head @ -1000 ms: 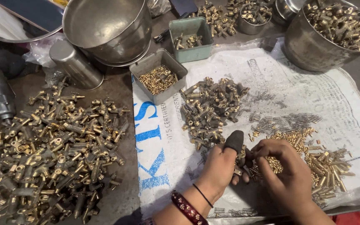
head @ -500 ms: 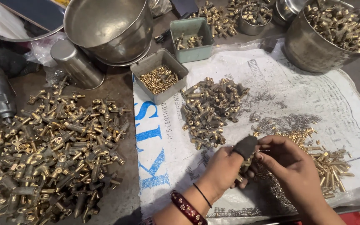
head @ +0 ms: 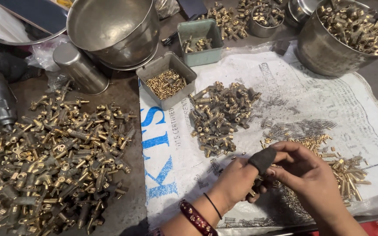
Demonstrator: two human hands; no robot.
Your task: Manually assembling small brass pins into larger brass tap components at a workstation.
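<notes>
Hands meet near the front: left hand, thumb capped, and right hand pinch one small brass piece — light, hard, slippery; fingertip grip at its ends.

We see one package: a flattened white woven sack spread under our hands, bearing large blue lettering along its left part and smaller grey print across the middle.
</notes>
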